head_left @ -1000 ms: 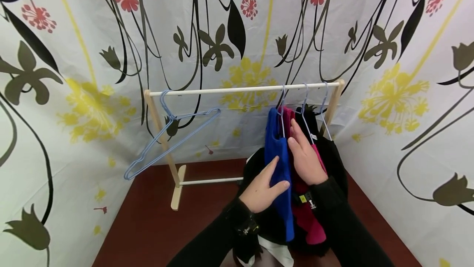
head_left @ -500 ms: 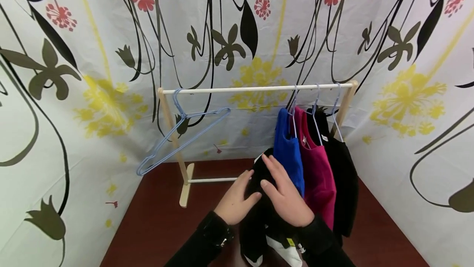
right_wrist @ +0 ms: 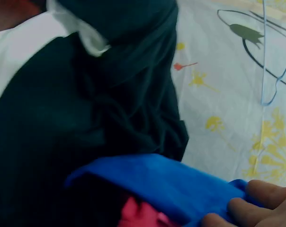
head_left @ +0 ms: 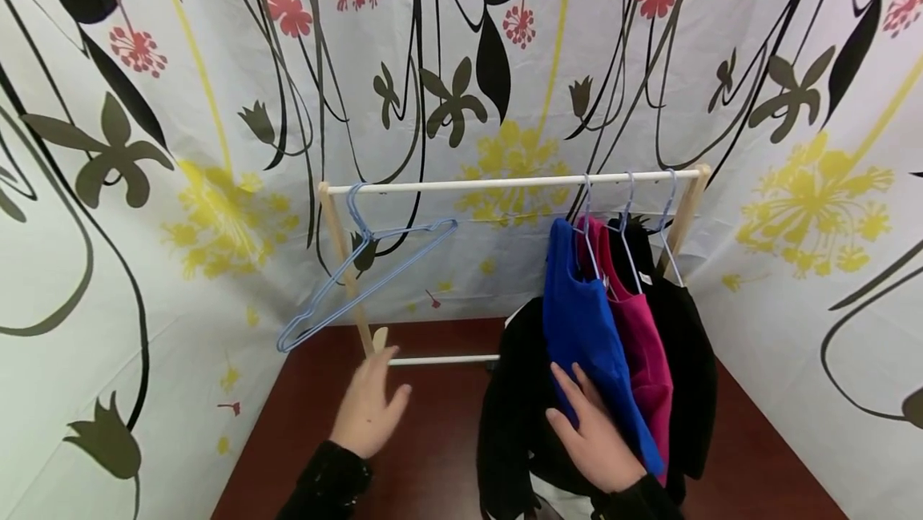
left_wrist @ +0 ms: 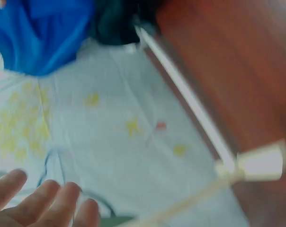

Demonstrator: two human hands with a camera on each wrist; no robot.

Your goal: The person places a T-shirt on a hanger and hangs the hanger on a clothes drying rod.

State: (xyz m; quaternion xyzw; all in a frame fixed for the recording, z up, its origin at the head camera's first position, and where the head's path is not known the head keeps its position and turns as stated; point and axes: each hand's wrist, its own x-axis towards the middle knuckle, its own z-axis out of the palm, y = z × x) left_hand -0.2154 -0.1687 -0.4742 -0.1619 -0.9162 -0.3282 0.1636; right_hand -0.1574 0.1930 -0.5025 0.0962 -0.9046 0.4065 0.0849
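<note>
so there's a small wooden clothes rack standing on a reddish-brown tabletop, with flower-print curtain hung all around it. at the right end of the rail three garments hang on wire hangers, packed side by side: a blue top, a pink top and a black top. another black garment with a white bit at the bottom sits just left of the blue one, lower down; can't tell if it's on a hanger.

the right hand rests on the lower edge of the blue top, fingers straight and laid flat on the fabric, not pinching it as far as the wrist view shows.

the left hand is in the air over the tabletop near the rack's left foot, fingers loosely spread, holding nothing. an empty light blue wire hanger hangs tilted at the left end of the rail, above and apart from that hand.
</note>
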